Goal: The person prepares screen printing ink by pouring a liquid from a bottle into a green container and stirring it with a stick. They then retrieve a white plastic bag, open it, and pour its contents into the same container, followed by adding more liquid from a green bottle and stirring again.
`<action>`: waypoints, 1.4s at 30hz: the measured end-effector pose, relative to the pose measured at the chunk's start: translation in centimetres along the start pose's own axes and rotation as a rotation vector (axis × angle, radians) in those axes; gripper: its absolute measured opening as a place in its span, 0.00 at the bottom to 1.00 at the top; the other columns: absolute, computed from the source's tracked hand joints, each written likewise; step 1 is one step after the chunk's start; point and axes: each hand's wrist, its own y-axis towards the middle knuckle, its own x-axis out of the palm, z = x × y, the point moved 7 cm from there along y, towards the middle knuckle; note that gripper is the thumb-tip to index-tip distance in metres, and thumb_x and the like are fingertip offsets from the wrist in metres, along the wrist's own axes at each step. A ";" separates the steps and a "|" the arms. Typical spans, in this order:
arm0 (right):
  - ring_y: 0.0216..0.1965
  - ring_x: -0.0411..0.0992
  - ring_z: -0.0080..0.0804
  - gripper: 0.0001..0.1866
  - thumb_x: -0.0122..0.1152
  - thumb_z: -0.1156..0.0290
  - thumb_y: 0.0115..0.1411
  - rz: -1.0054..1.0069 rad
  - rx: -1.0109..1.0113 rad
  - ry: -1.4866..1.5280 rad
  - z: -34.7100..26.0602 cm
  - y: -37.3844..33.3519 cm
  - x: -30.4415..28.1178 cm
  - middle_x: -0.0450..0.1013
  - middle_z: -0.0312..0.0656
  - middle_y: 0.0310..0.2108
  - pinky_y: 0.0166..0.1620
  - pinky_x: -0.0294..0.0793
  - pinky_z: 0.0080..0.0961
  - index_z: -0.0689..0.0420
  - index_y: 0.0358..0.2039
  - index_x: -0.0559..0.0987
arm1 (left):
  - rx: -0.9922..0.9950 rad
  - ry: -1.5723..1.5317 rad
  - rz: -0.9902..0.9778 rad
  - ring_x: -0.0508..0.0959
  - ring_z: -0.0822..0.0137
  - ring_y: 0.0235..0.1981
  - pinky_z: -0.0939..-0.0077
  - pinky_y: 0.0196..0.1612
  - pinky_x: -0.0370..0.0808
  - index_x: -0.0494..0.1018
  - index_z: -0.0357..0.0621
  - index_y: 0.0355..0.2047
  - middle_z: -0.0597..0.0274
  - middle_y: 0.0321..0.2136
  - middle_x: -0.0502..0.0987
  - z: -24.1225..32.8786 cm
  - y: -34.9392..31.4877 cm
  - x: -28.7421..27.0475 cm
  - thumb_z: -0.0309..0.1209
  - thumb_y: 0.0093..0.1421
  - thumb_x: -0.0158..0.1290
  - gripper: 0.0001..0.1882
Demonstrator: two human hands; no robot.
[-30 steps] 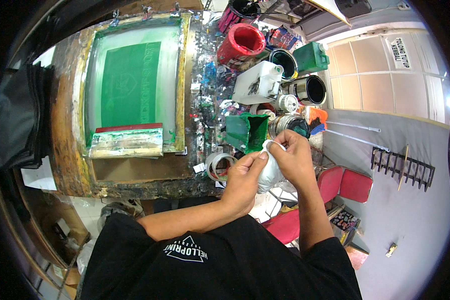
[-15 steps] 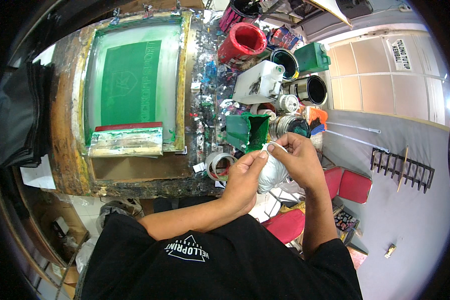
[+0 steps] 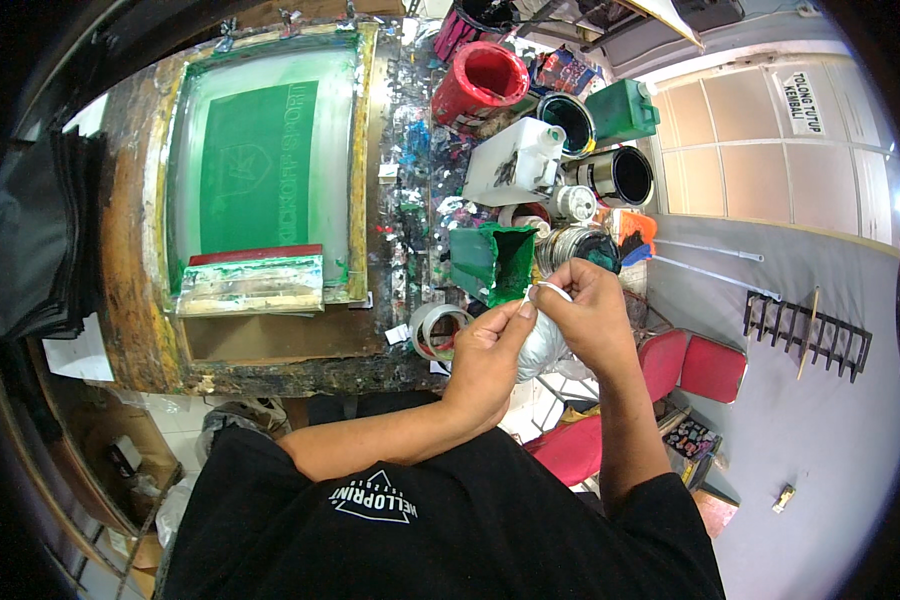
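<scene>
Between my two hands hangs a filled white plastic bag [image 3: 540, 348], pinched at its gathered top. My left hand [image 3: 487, 350] grips the neck from the left with thumb and fingers together. From the right, my right hand [image 3: 588, 312] pinches the same neck. What fills the bag cannot be made out. Just beyond my fingers stands a cut-open green container [image 3: 477, 264], wet green inside. A paint-crusted can [image 3: 582, 248] is close behind my right hand. Left of my left hand, a roll of clear tape [image 3: 436, 330] rests on the table edge.
A framed printing screen [image 3: 260, 165] with a red-edged squeegee [image 3: 255, 280] covers the table's left. Behind my hands crowd a white jug [image 3: 510, 165], a red bucket [image 3: 482, 80] and a green jerrycan [image 3: 620, 110]. Red chairs [image 3: 712, 367] stand at right; black sheets [image 3: 35, 235] hang far left.
Both hands stay at the bag's neck, with only slight shifts of the fingers. The view has moved a little; otherwise the things stand as before.
</scene>
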 end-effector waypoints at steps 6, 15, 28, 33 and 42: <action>0.27 0.74 0.32 0.13 0.66 0.65 0.50 0.063 -0.015 -0.064 0.4 0.1 0.1 0.76 0.47 0.24 0.34 0.72 0.31 0.64 0.25 0.78 | 0.031 0.056 0.005 0.75 0.82 0.36 0.84 0.40 0.73 0.78 0.33 0.50 0.68 0.38 0.80 0.4 -0.3 0.3 0.32 0.74 0.51 0.14; 0.27 0.74 0.32 0.14 0.65 0.65 0.51 0.068 -0.032 -0.051 0.2 0.1 0.1 0.76 0.47 0.24 0.35 0.72 0.32 0.64 0.26 0.77 | 0.032 0.044 -0.025 0.75 0.82 0.36 0.84 0.40 0.72 0.78 0.33 0.49 0.68 0.37 0.80 0.5 -0.3 0.5 0.32 0.74 0.50 0.14; 0.26 0.74 0.34 0.14 0.65 0.65 0.53 0.149 -0.085 -0.080 -1.8 -1.6 -0.3 0.76 0.48 0.23 0.34 0.73 0.32 0.65 0.26 0.78 | -0.015 0.117 -0.081 0.80 0.74 0.43 0.76 0.47 0.76 0.74 0.31 0.53 0.59 0.44 0.81 0.5 -0.2 0.3 0.32 0.74 0.48 0.16; 0.25 0.74 0.36 0.13 0.65 0.65 0.52 0.114 -0.099 -0.116 -0.6 -0.6 0.0 0.76 0.50 0.23 0.34 0.72 0.33 0.65 0.27 0.78 | 0.033 0.098 0.003 0.76 0.80 0.38 0.82 0.42 0.73 0.77 0.32 0.51 0.65 0.40 0.80 0.6 -0.9 0.3 0.32 0.75 0.48 0.15; 0.24 0.74 0.37 0.12 0.66 0.67 0.51 0.122 -0.094 -0.127 -1.4 -0.7 0.0 0.75 0.50 0.22 0.32 0.72 0.34 0.65 0.26 0.78 | -0.056 0.002 -0.079 0.80 0.72 0.45 0.73 0.50 0.77 0.72 0.32 0.54 0.59 0.46 0.80 0.2 -0.4 0.0 0.31 0.75 0.47 0.15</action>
